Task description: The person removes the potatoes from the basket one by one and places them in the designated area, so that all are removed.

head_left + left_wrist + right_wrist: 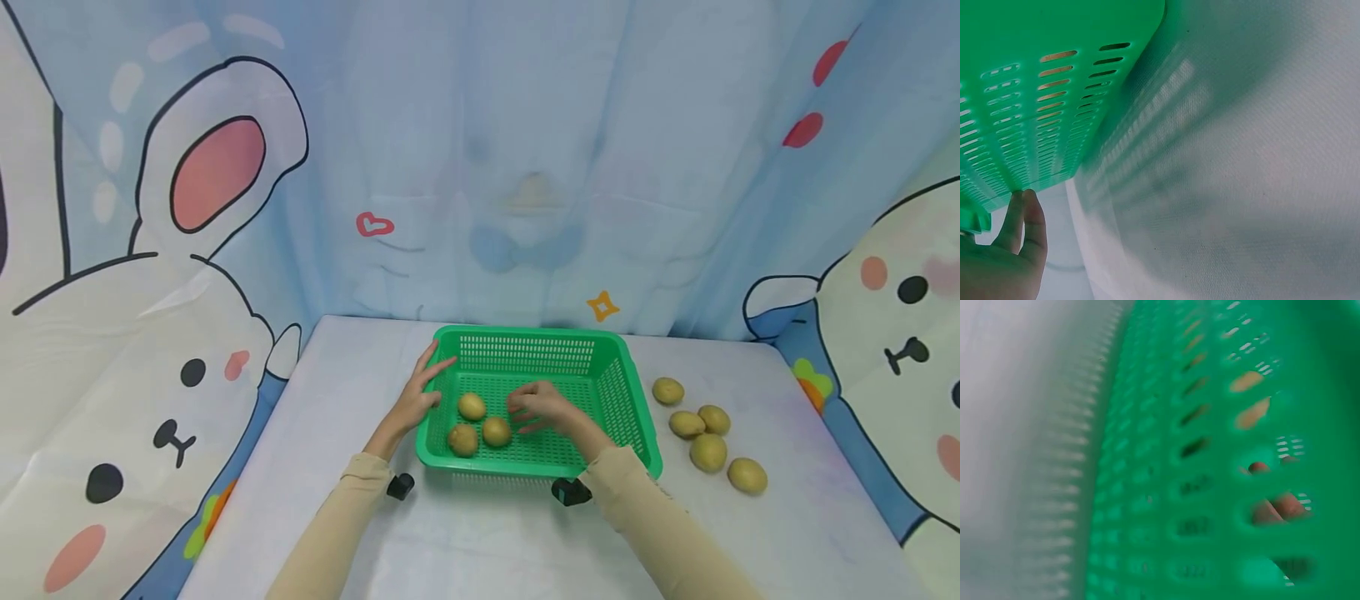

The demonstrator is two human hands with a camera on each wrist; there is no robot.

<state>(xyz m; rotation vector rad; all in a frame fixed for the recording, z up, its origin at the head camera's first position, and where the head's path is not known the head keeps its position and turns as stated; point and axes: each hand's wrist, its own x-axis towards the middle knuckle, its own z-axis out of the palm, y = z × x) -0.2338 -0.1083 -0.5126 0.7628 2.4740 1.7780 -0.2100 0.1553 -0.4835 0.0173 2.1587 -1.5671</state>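
A green plastic basket (525,333) with slotted walls stands on the table. Three potatoes lie together in its left half: one behind (472,407), one front left (462,440) and one nearest the right hand (497,432). My right hand (542,406) hangs inside the basket just right of them, fingers loosely bent, with nothing visible in them. Through the slots, the right wrist view gives only blurred glimpses of fingers (1266,512). At the left rim rests my left hand (415,402), its fingers spread; the left wrist view has its fingertips (1030,203) against the basket's outside.
Right of the basket, several potatoes (708,452) lie loose on the white tabletop (480,550). A pale blue curtain (525,125) with cartoon figures hangs behind the table and down both sides.
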